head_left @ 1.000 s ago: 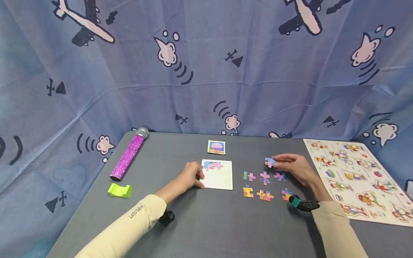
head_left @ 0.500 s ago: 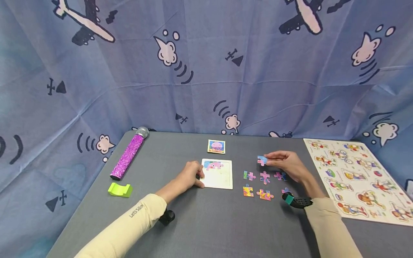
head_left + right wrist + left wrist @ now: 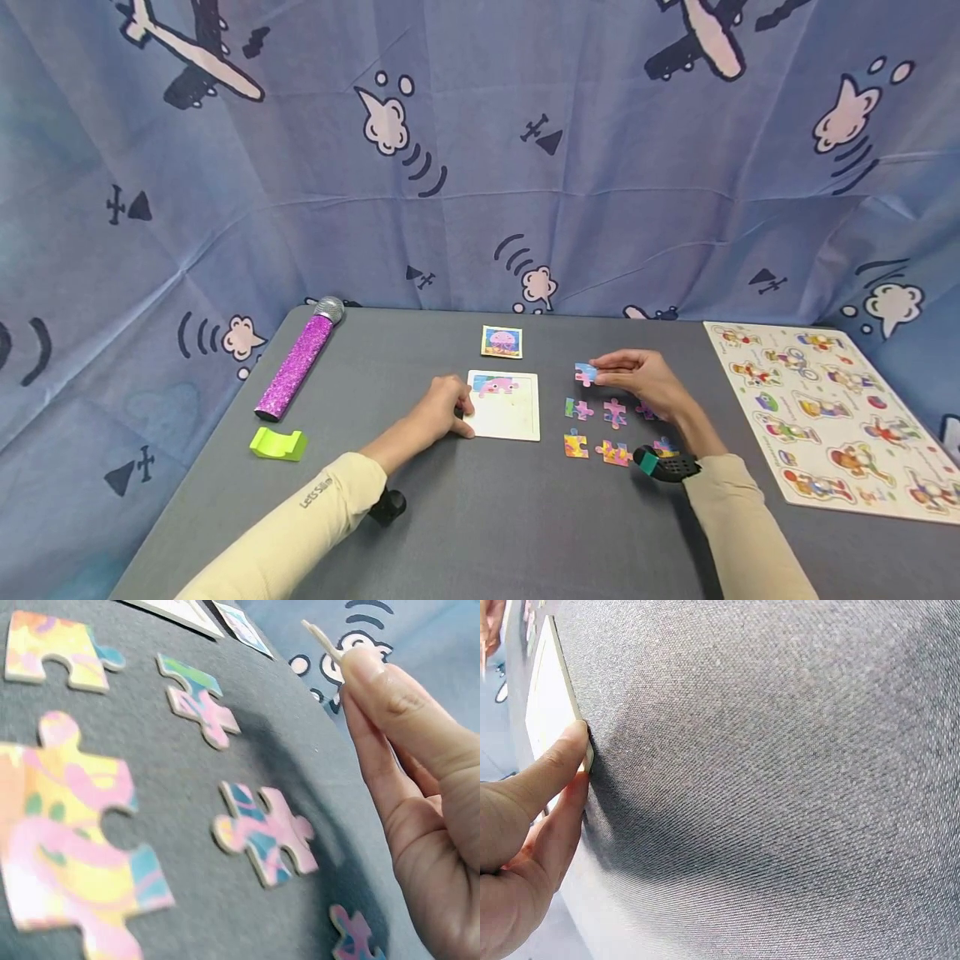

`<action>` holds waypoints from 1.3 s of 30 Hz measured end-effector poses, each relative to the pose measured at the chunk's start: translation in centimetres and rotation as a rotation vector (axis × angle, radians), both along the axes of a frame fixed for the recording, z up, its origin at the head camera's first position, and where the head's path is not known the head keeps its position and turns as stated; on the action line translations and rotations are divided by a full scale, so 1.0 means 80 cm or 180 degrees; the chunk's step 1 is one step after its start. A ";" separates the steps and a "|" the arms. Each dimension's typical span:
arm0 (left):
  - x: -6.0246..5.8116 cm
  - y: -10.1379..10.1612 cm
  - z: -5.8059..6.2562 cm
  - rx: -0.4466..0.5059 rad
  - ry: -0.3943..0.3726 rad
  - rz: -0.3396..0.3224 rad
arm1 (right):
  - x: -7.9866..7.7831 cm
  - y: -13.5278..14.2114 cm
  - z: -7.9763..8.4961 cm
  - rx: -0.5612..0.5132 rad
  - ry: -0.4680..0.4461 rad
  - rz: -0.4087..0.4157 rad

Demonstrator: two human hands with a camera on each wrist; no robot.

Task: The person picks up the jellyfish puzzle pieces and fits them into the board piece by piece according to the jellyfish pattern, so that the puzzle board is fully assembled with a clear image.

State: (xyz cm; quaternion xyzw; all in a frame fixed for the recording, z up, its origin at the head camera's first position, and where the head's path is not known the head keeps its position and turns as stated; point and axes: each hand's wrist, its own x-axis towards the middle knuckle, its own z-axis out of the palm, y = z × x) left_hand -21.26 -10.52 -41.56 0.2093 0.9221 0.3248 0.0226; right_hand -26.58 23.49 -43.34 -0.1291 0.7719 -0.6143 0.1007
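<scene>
My left hand point(image 3: 444, 407) grips the left edge of a white puzzle tray point(image 3: 510, 422). In the left wrist view its thumb and fingers pinch the tray's corner. Joined blue and pink pieces point(image 3: 495, 385) lie along the tray's top. Above the table, my right hand point(image 3: 645, 379) pinches a blue and pink puzzle piece point(image 3: 585, 373) by its side; the right wrist view catches this piece edge-on. Loose puzzle pieces point(image 3: 266, 834) lie below that hand in two rows, some partly hidden by the hand and wrist strap.
Behind the tray lies a small jellyfish picture card point(image 3: 502, 342). A glittery purple microphone point(image 3: 300, 358) and a lime green stand point(image 3: 278, 444) are at the left. A large board with cartoon figures point(image 3: 832, 433) covers the right side. A blue patterned curtain point(image 3: 480, 167) hangs behind the table.
My right hand has moved left with the pinched puzzle piece, from over the right end of the loose rows towards the tray. The left hand has stayed at the tray's edge.
</scene>
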 end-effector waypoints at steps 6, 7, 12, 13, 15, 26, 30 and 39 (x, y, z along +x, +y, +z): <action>0.000 0.000 0.000 -0.0023 -0.0046 0.0010 | -0.002 -0.016 -0.003 0.0008 -0.0030 -0.0011; 0.000 0.000 0.000 -0.0023 -0.0052 0.0011 | -0.002 -0.018 -0.003 -0.0009 -0.0032 -0.0016; -0.001 -0.002 -0.002 -0.0046 -0.0054 0.0000 | -0.003 -0.031 -0.006 -0.0149 -0.0042 0.0079; -0.002 -0.002 -0.002 -0.0048 -0.0060 0.0002 | -0.003 -0.034 -0.006 -0.0183 -0.0052 0.0099; -0.002 -0.003 -0.002 -0.0056 -0.0059 -0.0012 | -0.004 -0.040 -0.008 -0.0229 -0.0080 0.0146; -0.001 -0.003 0.000 0.0008 0.0142 -0.0098 | -0.009 -0.076 -0.017 -0.0254 0.0009 0.0055; -0.002 -0.003 -0.001 0.0033 0.0118 -0.0109 | -0.009 -0.085 -0.019 -0.0346 0.0003 0.0079; -0.001 -0.004 0.001 0.0033 0.0109 -0.0131 | -0.003 -0.102 -0.016 -0.0173 0.0059 0.0158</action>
